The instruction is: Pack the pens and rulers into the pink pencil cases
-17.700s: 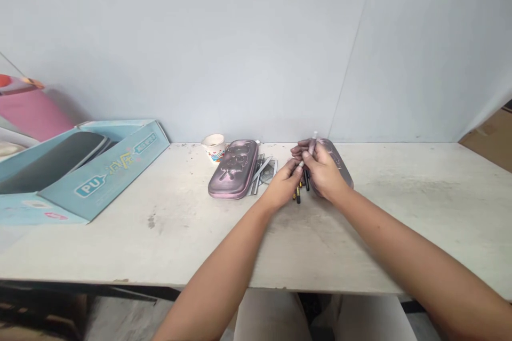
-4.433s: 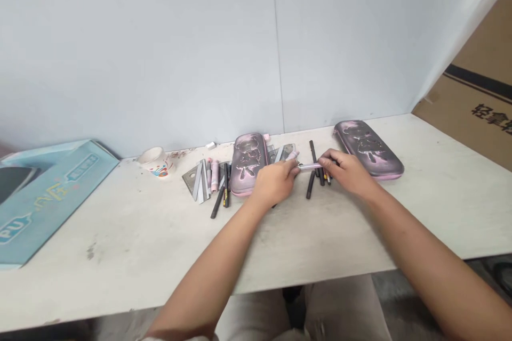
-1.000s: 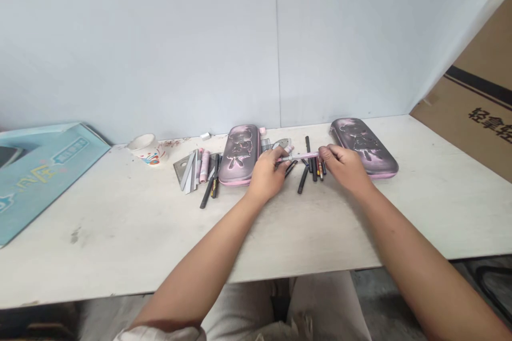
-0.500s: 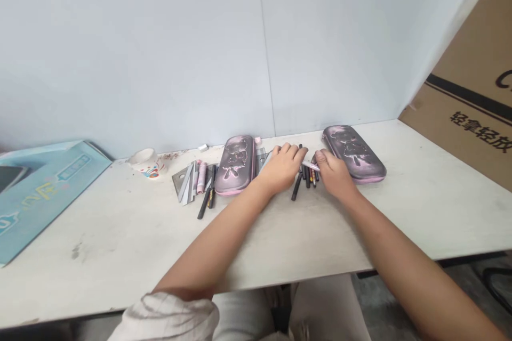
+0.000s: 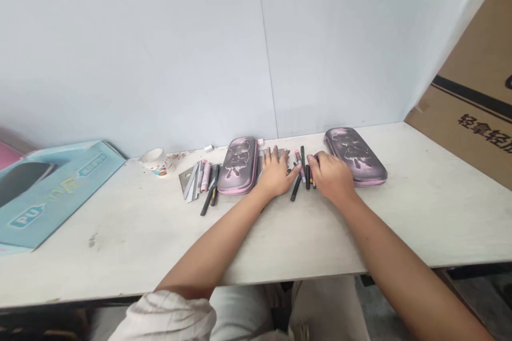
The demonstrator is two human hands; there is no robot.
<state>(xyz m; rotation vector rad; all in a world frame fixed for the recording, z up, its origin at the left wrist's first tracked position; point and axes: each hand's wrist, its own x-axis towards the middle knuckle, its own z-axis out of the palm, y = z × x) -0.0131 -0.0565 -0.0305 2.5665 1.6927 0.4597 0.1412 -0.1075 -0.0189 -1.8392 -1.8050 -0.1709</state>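
Note:
My left hand point(image 5: 276, 173) lies palm down with its fingers spread, over a grey ruler-like sheet point(image 5: 282, 151) that it partly hides. Its thumb reaches toward a loose group of pens. My right hand point(image 5: 333, 176) is curled at the right side of that group, fingers mostly hidden; what it holds, if anything, I cannot make out. Between the hands lie a pale pink pen point(image 5: 301, 168) and black pens point(image 5: 296, 188). A dark, pink-edged pencil case point(image 5: 239, 165) stands left of my left hand, and a similar pencil case point(image 5: 356, 157) lies just beyond my right hand.
Left of the near pencil case are metallic strips point(image 5: 192, 184), a pink glue-stick-like tube point(image 5: 206, 176) and black pens point(image 5: 209, 198). Farther left are a paper cup point(image 5: 154, 162) and a blue box point(image 5: 60, 197). A white eraser-like block point(image 5: 208, 148) lies near the wall; a cardboard carton point(image 5: 472, 101) stands right.
My left hand has moved left, away from my right hand, and its fingers have spread. The pale pen that was between both hands now lies among the pens. The view has shifted slightly.

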